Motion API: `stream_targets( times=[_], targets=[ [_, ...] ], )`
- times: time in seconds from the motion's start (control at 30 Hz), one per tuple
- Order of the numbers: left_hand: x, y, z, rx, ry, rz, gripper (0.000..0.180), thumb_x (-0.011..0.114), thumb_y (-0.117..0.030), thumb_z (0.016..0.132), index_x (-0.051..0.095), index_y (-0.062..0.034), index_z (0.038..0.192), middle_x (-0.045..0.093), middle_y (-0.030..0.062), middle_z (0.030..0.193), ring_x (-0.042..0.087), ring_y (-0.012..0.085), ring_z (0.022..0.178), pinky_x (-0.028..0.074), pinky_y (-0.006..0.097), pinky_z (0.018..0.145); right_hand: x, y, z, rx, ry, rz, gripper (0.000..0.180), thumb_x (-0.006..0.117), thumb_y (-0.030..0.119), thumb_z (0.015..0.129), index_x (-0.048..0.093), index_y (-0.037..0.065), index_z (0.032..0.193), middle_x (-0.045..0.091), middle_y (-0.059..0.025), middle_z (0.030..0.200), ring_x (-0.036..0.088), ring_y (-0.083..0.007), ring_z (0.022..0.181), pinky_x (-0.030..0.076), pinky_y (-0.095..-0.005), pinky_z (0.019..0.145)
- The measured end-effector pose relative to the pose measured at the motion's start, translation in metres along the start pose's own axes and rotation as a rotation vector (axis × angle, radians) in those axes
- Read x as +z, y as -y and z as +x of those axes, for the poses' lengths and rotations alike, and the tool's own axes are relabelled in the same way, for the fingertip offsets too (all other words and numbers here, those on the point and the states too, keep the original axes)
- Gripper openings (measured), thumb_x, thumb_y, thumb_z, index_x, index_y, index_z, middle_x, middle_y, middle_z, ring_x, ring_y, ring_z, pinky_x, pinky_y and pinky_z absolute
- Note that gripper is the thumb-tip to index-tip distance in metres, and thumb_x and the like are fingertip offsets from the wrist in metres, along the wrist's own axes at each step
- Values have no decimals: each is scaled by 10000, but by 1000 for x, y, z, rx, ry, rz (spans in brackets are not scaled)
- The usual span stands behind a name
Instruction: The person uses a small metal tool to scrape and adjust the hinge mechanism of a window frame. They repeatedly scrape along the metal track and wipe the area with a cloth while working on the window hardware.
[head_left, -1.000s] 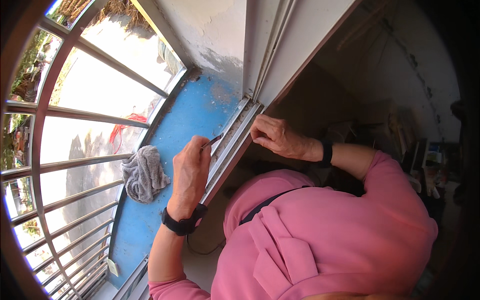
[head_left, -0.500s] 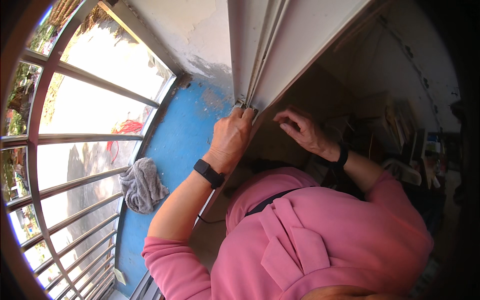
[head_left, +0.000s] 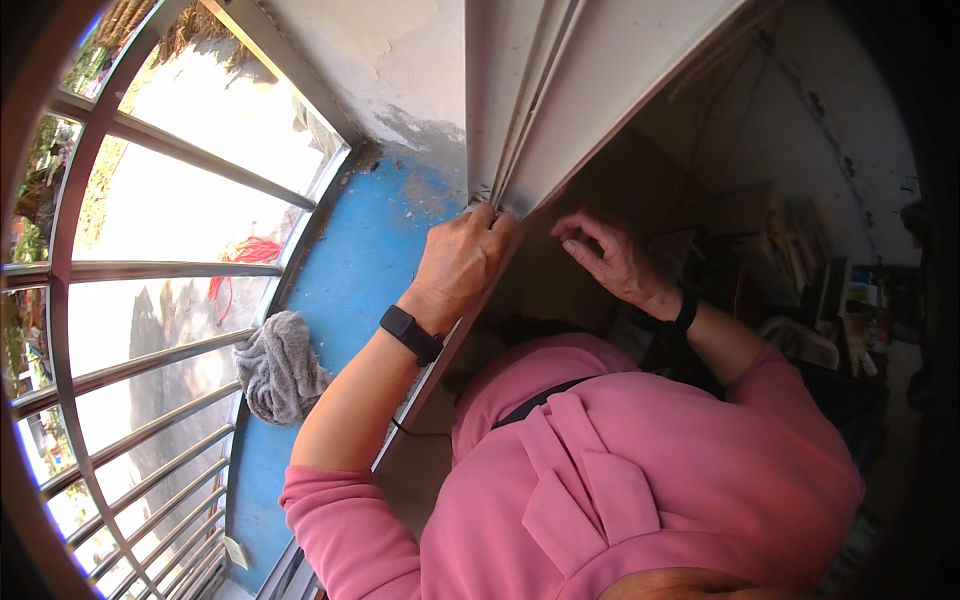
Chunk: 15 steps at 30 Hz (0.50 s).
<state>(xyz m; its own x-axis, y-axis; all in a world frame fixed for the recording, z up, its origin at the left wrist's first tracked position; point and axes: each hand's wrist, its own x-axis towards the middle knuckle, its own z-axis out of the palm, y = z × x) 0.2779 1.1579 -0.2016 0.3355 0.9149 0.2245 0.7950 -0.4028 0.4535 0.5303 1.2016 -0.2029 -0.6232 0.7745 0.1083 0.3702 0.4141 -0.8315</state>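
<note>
My left hand (head_left: 461,258), with a black watch (head_left: 412,335) on its wrist, presses into the lower corner of the white window frame (head_left: 618,85). Its fingers are bent down into the sliding track (head_left: 535,100), and whatever they grip there is hidden. To the right of the frame my right hand (head_left: 620,265) hangs in the air over the dark room, apart from everything. Its fingers curl loosely with the thumb apart, and nothing shows in them. A dark band (head_left: 686,308) circles that wrist.
A crumpled grey cloth (head_left: 281,368) lies on the blue sill (head_left: 350,260), against the metal window bars (head_left: 165,270). Red string (head_left: 250,250) hangs beyond the bars. In the shadowed room at right, books (head_left: 800,245) and other clutter stand near the wall.
My left hand stays at the track corner, its wrist and forearm shifted slightly left. The right hand has barely moved, its fingers a little more curled.
</note>
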Motion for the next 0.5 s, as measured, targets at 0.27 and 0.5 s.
stream_targets(
  times=[0.27,0.5],
  targets=[
    [-32,2,-9,38,167,-50,146,614,-85,881,627,-72,1026,596,117,898,674,343,839,565,455,718,-15,-5,-4,21,2,-16,135,652,11,970,664,47,1099,654,-83,996,661,-208,851,522,-313,749],
    [-1,0,8,127,55,30,171,626,-117,884,627,-73,1050,602,105,923,680,299,867,574,426,716,-13,-5,-7,-17,30,-3,131,651,2,967,658,40,1093,662,-86,1016,665,-208,873,524,-315,753]
  ],
)
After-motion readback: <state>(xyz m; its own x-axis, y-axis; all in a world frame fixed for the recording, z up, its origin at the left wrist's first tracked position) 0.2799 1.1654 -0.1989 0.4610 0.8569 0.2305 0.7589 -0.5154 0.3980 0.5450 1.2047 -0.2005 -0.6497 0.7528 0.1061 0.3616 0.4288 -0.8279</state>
